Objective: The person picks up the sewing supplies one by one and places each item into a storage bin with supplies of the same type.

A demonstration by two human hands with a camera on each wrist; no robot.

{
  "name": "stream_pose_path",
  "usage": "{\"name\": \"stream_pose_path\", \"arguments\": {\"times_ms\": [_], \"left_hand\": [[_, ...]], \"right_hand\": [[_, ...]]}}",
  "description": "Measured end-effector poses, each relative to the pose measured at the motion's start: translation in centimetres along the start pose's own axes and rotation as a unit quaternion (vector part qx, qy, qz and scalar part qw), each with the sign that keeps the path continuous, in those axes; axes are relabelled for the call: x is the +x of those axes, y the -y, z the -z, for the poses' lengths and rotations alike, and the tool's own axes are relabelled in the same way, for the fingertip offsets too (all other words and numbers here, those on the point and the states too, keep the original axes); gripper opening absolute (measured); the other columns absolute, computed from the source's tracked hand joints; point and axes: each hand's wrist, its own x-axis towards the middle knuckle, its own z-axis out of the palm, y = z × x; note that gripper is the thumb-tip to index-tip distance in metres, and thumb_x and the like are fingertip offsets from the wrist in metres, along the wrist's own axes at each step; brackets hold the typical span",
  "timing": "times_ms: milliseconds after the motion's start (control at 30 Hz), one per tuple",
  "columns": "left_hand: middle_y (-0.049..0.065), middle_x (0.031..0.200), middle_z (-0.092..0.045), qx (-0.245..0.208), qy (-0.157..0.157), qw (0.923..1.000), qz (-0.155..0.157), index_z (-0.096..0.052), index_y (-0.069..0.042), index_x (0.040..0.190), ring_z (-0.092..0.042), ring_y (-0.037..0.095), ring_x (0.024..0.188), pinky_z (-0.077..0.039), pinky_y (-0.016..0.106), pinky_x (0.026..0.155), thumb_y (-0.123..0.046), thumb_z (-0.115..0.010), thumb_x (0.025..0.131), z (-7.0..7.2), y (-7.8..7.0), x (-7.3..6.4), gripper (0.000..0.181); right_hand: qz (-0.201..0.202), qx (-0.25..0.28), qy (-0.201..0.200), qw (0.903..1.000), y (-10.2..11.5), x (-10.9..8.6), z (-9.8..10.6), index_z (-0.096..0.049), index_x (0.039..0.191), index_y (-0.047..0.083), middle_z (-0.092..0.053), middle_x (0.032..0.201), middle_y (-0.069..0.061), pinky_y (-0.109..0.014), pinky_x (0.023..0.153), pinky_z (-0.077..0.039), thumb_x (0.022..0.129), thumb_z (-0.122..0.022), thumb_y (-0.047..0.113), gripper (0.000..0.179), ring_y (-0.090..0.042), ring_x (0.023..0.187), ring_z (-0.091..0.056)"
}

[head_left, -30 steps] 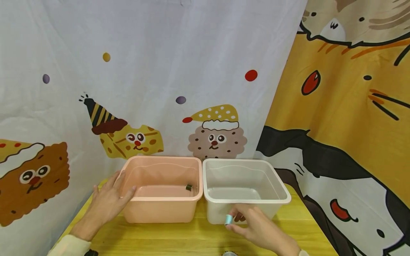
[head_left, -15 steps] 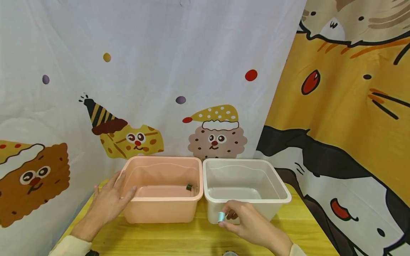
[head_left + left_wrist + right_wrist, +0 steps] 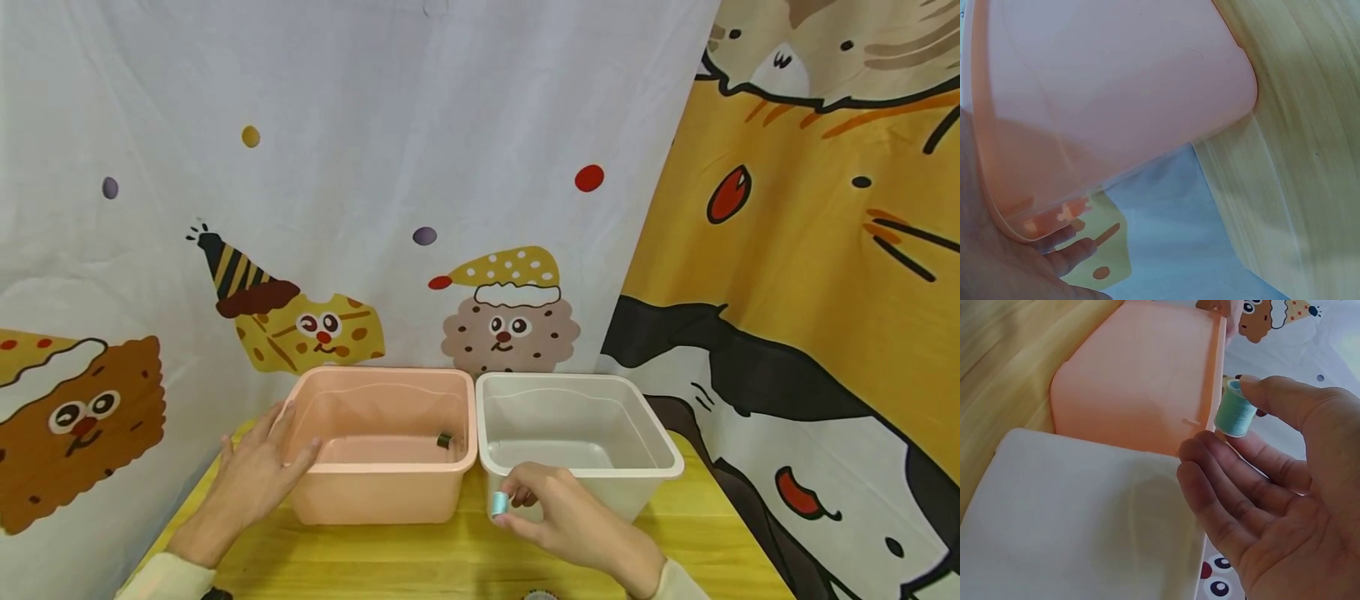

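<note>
A spool of pale turquoise thread (image 3: 500,504) is pinched between the thumb and index finger of my right hand (image 3: 562,521), in front of the white bin (image 3: 577,474). In the right wrist view the thread spool (image 3: 1235,411) shows its white end rims, and the other fingers curl below it. My left hand (image 3: 255,475) rests on the left rim of the pink bin (image 3: 375,497), fingers extended and thumb spread toward the front rim. Inside the pink bin, near its right wall, lies a dark spool (image 3: 444,439).
Both bins stand side by side on a yellow wooden table (image 3: 360,562) against a cartoon-printed curtain (image 3: 337,125). At the table's front edge a small round grey thing (image 3: 540,595) is partly cut off by the frame. A dark object (image 3: 216,594) shows beside the left sleeve.
My right hand has moved left and slightly up with the thread spool, from in front of the white bin's middle toward the gap between the bins. My left hand stays put.
</note>
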Motion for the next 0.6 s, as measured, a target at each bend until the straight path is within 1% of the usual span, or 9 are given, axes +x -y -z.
{"name": "stream_pose_path", "arguments": {"times_ms": [167,400,600], "left_hand": [[0.032,0.169,-0.031,0.002,-0.001,1.0000,0.000,-0.027,0.000,0.169,-0.042,0.064,0.143,-0.013,0.098,0.102,-0.071,-0.040,0.107,-0.1,0.0,0.0,0.095],[0.032,0.169,-0.031,0.002,-0.001,1.0000,0.000,-0.027,0.000,0.168,-0.043,0.063,0.143,-0.013,0.098,0.102,-0.072,-0.040,0.107,-0.1,0.1,0.0,0.095],[0.032,0.168,-0.032,0.001,0.000,1.0000,0.000,-0.028,-0.001,0.168,-0.042,0.064,0.142,-0.013,0.098,0.102,-0.071,-0.040,0.107,-0.1,0.1,0.0,0.095]], "right_hand": [[0.025,-0.017,-0.014,0.9995,0.4,0.6,-0.2,-0.068,0.101,0.030,-0.072,0.100,0.020,-0.028,0.083,-0.064,0.101,-0.075,0.043,0.014,0.003,0.092,-0.069],[0.050,-0.015,-0.031,0.9981,0.8,1.4,-0.6,-0.070,0.106,0.027,-0.073,0.103,0.018,-0.027,0.084,-0.064,0.101,-0.077,0.037,0.013,0.001,0.094,-0.071],[0.081,-0.013,-0.049,0.9954,0.9,2.3,-0.9,-0.068,0.104,0.025,-0.072,0.102,0.015,-0.025,0.083,-0.064,0.101,-0.078,0.032,0.012,0.000,0.093,-0.071]]}}
